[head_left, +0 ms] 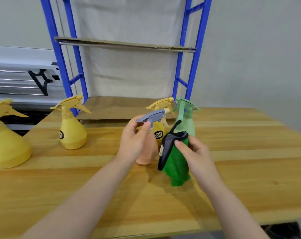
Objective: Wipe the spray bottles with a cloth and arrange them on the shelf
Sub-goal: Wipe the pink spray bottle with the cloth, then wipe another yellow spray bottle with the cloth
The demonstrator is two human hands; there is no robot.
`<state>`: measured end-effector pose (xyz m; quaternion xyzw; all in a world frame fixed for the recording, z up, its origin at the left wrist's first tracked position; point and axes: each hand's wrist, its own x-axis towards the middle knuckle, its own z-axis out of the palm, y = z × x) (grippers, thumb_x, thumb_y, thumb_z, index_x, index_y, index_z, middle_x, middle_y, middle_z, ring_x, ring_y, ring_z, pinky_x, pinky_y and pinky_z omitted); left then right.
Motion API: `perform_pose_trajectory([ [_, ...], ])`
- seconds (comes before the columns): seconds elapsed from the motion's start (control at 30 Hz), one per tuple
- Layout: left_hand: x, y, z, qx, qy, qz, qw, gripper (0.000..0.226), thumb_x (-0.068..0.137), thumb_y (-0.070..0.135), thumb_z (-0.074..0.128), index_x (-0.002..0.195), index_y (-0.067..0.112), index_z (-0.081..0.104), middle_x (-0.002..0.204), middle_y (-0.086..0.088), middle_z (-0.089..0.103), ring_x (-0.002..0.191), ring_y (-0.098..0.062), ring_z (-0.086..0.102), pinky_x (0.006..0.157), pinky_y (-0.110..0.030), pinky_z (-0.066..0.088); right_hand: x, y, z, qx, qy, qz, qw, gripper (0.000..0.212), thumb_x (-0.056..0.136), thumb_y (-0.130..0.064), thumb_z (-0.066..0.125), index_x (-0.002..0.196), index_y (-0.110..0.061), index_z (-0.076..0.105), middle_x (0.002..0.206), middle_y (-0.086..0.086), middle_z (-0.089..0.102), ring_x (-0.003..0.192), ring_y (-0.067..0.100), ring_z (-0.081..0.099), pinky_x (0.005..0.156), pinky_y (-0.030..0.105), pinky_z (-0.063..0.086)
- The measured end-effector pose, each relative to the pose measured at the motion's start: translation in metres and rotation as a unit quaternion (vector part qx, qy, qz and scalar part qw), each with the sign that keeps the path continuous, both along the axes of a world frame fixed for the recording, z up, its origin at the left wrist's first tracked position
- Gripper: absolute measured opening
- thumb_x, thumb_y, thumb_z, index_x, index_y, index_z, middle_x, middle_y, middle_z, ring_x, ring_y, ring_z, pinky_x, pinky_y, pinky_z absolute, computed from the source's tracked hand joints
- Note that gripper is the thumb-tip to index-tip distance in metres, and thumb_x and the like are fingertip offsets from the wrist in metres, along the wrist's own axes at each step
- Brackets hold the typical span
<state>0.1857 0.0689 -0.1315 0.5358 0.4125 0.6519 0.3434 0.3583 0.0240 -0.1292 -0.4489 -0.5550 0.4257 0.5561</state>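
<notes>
My left hand [135, 140] grips a peach spray bottle [147, 156] with a grey trigger head, holding it by the neck just above the wooden table [249, 152]. My right hand [196, 152] holds a green cloth [178, 165] with a dark edge right beside that bottle. Behind them stand a yellow bottle [159, 133] and a pale green bottle [186, 121]. Another yellow bottle [72, 130] stands to the left, and a third [6, 145] sits at the far left edge. The blue shelf frame [182, 69] rises behind the table.
The shelf's lower board [118, 106], covered in brown paper, lies level with the table's back edge. An upper cardboard shelf [125, 44] spans the blue posts. A white and black metal unit [25, 80] stands at the left behind the table.
</notes>
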Motion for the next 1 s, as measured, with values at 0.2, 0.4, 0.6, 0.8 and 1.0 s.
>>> perform_pose_trajectory([
  [0.2, 0.003, 0.006, -0.001, -0.020, 0.012, -0.010, 1.000, 0.016, 0.097, 0.018, 0.059, 0.108, 0.029, 0.064, 0.103, 0.011, 0.070, 0.098, 0.000, 0.063, 0.091, -0.023, 0.047, 0.003, -0.006, 0.004, -0.007, -0.011, -0.014, 1.000, 0.013, 0.093, -0.012, 0.063, 0.092, -0.020, 0.073, 0.095, 0.004, 0.075, 0.089, 0.014, 0.067, 0.085, 0.038, 0.054],
  [0.4, -0.008, 0.001, -0.003, -0.049, 0.051, -0.011, 0.997, 0.020, 0.096, 0.025, 0.061, 0.116, 0.028, 0.063, 0.108, 0.014, 0.068, 0.100, 0.002, 0.060, 0.092, -0.025, 0.045, -0.005, -0.014, 0.002, -0.008, -0.038, 0.010, 0.999, 0.014, 0.094, -0.013, 0.063, 0.091, -0.022, 0.073, 0.090, -0.003, 0.074, 0.081, 0.005, 0.066, 0.071, 0.018, 0.051],
  [0.6, -0.039, -0.015, -0.006, -0.035, 0.136, 0.015, 0.990, 0.035, 0.087, 0.040, 0.062, 0.120, 0.031, 0.060, 0.119, 0.016, 0.064, 0.115, -0.006, 0.056, 0.103, -0.041, 0.044, -0.023, -0.017, 0.005, 0.013, -0.039, 0.024, 0.999, 0.016, 0.094, -0.012, 0.063, 0.091, -0.024, 0.073, 0.091, -0.004, 0.075, 0.084, 0.006, 0.067, 0.072, 0.018, 0.051],
  [0.8, -0.096, -0.033, -0.009, -0.027, 0.123, 0.112, 0.986, 0.020, 0.095, 0.015, 0.062, 0.114, 0.019, 0.063, 0.105, 0.005, 0.066, 0.091, 0.007, 0.057, 0.087, -0.019, 0.046, -0.062, -0.024, 0.008, 0.006, -0.040, 0.066, 0.997, 0.015, 0.095, -0.018, 0.061, 0.096, -0.027, 0.073, 0.092, -0.008, 0.074, 0.088, 0.007, 0.068, 0.072, 0.020, 0.050],
  [1.0, -0.176, -0.066, -0.010, -0.054, 0.087, 0.243, 0.965, 0.015, 0.096, 0.020, 0.059, 0.110, 0.021, 0.063, 0.100, 0.007, 0.065, 0.089, -0.003, 0.059, 0.073, -0.006, 0.044, -0.118, -0.023, 0.005, 0.008, -0.061, 0.099, 0.993, 0.011, 0.095, -0.024, 0.061, 0.091, -0.025, 0.071, 0.084, -0.023, 0.068, 0.086, 0.002, 0.064, 0.074, 0.027, 0.048],
])
